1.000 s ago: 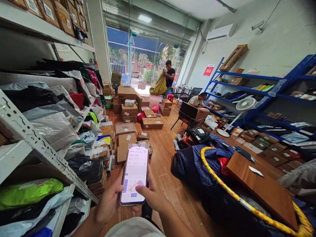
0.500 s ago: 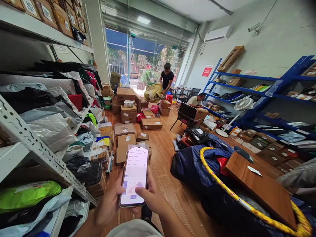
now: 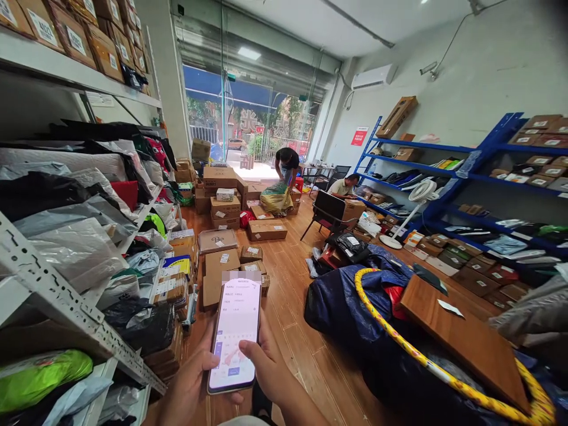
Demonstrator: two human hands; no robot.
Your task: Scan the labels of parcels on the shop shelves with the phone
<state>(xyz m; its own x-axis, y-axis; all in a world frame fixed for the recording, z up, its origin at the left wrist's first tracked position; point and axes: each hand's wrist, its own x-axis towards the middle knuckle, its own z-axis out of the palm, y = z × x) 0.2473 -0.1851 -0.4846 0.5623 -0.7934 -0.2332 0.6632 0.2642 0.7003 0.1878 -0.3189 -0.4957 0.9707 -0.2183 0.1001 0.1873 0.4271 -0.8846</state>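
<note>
A smartphone (image 3: 235, 337) with a lit screen is held upright at the bottom middle of the view. A keypad fills the lower half of its screen, with a form above it; the text is too small to read. My left hand (image 3: 193, 370) wraps the phone's left side, its thumb at the lower left edge of the screen. On the other side my right hand (image 3: 270, 361) grips the phone, thumb over the keypad. Fingers of both hands behind the phone are largely hidden.
Cartons (image 3: 222, 260) stand on the wooden floor ahead. A white shelf (image 3: 80, 307) full of parcels rises at left. To the right lie a dark blue sack (image 3: 332, 302), a yellow hoop (image 3: 399, 337) and a wooden board (image 3: 465, 343). Two people are farther off, one bending over a sack (image 3: 277, 200).
My view has shifted slightly right and upward. Both hands keep hold of the phone, now lower in view. The far person has bent down and lowered the yellowish sack onto the boxes.
</note>
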